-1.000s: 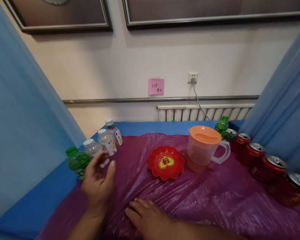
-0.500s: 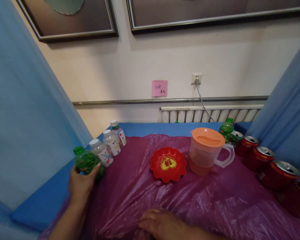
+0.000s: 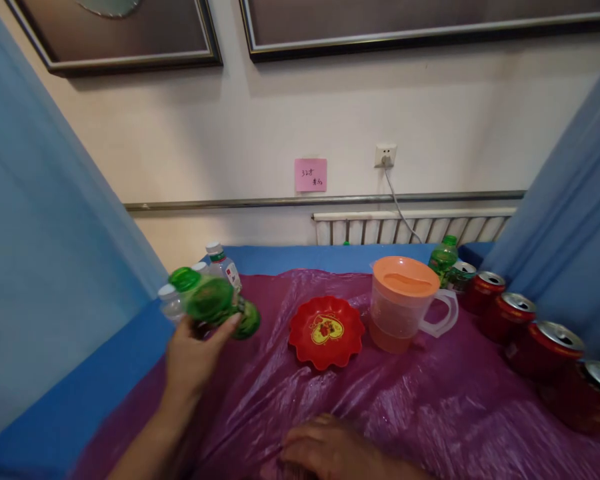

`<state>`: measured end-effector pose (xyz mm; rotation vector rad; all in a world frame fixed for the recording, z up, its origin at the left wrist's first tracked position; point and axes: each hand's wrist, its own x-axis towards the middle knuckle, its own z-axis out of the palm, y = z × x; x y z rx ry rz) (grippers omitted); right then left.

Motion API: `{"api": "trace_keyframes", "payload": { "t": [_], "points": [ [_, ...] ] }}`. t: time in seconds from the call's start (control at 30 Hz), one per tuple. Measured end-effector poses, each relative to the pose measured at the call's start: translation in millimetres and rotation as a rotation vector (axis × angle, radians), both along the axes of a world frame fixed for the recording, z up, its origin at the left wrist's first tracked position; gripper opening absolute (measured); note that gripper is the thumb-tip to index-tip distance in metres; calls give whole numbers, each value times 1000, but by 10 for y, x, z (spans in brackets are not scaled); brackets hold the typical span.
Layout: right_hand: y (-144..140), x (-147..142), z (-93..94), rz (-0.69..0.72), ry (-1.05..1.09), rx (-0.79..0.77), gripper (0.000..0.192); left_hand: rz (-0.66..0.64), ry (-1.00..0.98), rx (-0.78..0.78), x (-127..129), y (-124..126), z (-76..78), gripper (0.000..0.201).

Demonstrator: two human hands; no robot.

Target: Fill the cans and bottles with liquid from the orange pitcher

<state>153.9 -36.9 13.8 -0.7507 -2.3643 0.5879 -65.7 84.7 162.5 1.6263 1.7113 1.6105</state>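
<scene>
My left hand (image 3: 195, 357) is closed around a green plastic bottle (image 3: 213, 301) with a green cap. The bottle is lifted and tilted, its cap toward the upper left and its base toward the right. Partly hidden behind it stand white-capped clear bottles (image 3: 223, 268). My right hand (image 3: 327, 445) lies on the purple plastic sheet (image 3: 260, 400) at the bottom, fingers stretched to the left, holding nothing that I can see. Beyond it sit a red scalloped plate (image 3: 305, 333) with a yellow print and a clear pitcher (image 3: 395, 313) with an orange lid and some liquid.
Along the right side runs a row of red cans (image 3: 557, 350), with a green can (image 3: 463, 275) and another green bottle (image 3: 444, 259) at its far end. Blue curtains (image 3: 55, 200) hang on both sides. Behind the table are a radiator (image 3: 430, 227) and a wall socket (image 3: 385, 155).
My left hand has raised the green bottle from the left end of the bottle row, moved it to the right and tilted it. My right hand stays near the same place. The view has shifted slightly.
</scene>
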Motion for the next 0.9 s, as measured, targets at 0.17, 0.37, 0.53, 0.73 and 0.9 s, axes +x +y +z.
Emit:
{"api": "trace_keyframes", "payload": {
  "t": [0.17,0.37,0.53,0.73,0.9],
  "points": [
    [-195,668,531,-348,369,242,22,-325,-39,-158,820,255,-136,59],
    [-150,1478,678,-1248,903,307,17,-341,189,-140,1098,461,-594,59],
    [172,1916,596,-1382,1035,40,54,-377,355,-108,1060,470,-851,61],
    [471,2070,531,-1225,981,-127,53,-416,453,-31,1029,479,-957,56],
    [675,2034,602,-1180,1059,-118,56,-443,432,-1,1005,497,-981,57]
  ]
}}
